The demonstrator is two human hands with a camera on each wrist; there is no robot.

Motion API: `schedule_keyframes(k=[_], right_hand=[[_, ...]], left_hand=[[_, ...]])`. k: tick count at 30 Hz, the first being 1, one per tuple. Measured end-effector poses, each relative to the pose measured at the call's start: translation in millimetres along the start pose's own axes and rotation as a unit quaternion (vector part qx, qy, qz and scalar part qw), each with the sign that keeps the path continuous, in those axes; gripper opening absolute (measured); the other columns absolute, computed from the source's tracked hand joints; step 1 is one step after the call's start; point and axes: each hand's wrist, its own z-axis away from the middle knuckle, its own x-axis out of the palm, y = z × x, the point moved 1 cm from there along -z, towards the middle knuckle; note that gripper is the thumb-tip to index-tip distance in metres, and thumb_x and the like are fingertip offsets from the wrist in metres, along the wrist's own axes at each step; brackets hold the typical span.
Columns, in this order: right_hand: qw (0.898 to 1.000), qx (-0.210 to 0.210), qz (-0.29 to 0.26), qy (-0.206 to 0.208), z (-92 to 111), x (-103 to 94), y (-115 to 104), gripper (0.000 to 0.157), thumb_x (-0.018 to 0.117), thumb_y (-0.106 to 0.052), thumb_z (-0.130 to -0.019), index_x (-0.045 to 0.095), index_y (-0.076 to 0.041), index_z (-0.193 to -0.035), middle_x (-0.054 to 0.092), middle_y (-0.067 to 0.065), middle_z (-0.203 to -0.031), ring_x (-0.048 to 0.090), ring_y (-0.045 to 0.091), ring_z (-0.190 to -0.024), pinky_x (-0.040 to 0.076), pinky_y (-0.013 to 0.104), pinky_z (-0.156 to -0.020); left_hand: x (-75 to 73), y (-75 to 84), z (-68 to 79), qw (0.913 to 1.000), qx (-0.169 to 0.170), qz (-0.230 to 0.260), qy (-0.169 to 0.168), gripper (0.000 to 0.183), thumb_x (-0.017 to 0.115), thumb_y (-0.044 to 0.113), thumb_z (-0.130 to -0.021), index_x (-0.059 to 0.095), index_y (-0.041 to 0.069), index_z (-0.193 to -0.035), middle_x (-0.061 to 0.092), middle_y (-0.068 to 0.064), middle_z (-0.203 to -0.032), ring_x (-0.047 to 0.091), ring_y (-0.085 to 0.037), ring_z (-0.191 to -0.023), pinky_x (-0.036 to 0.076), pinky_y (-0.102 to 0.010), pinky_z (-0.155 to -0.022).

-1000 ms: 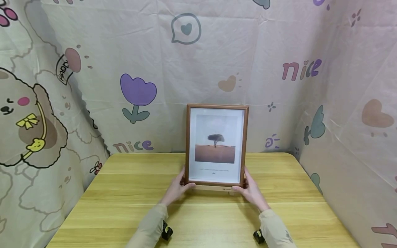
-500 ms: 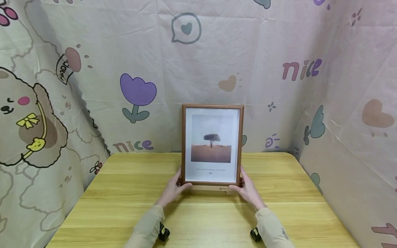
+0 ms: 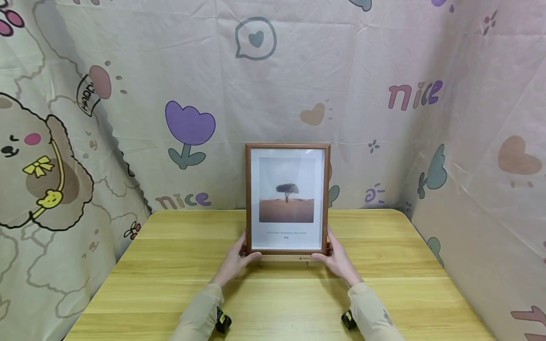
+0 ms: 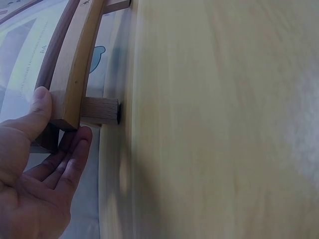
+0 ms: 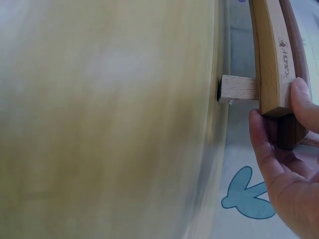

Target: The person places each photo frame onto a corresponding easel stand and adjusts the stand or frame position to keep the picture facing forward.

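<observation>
A brown wooden picture frame [image 3: 248, 199] with a tree print stands upright, leaning slightly back, at the middle of the table. Below its lower edge runs the light wooden front bar of a stand [image 3: 279, 258]. My left hand [image 3: 232, 263] grips the lower left corner of frame and stand, its thumb in front and its fingers round the bar's end [image 4: 70, 107]. At the lower right corner my right hand [image 3: 339, 261] holds on the same way, thumb against the bar [image 5: 271, 59]. Fingertips behind the frame are hidden in the head view.
A wooden table [image 3: 170, 265] spreads under both hands. Patterned cloth [image 3: 273, 94] hangs behind it and along both sides. Short stand feet [image 4: 102, 110] reach toward the tabletop. Black wrist cameras [image 3: 222, 321] sit on both sleeves.
Both hands have slid the picture frame and its stand a short way to the left along the table. The grip at both lower corners looks the same.
</observation>
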Motion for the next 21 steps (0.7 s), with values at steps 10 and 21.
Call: schedule_keyframes(k=[10,21], right_hand=[[1.0,-0.006,0.004,-0.002,-2.8,1.5,-1.6,0.108,0.083,-0.012,-0.08,0.014,-0.011,-0.163,0.07,0.029,-0.11,0.07,0.032,-0.096,0.057,0.046,-0.089],[1.0,0.002,0.002,-0.006,-5.0,3.0,-1.8,0.108,0.083,-0.012,-0.081,0.013,-0.012,-0.163,0.07,0.029,-0.113,0.07,0.032,-0.099,0.056,0.049,-0.095]], left_hand=[[-2.6,-0.7,1.4,1.0,-0.007,0.001,0.006,0.096,0.077,0.033,-0.087,0.021,0.008,-0.161,0.073,-0.014,-0.108,0.065,-0.016,-0.093,0.055,-0.024,-0.08],[-3.3,-2.3,0.5,1.0,-0.005,0.002,0.006,0.095,0.077,0.033,-0.087,0.022,0.01,-0.161,0.073,-0.014,-0.11,0.065,-0.016,-0.093,0.055,-0.025,-0.08]])
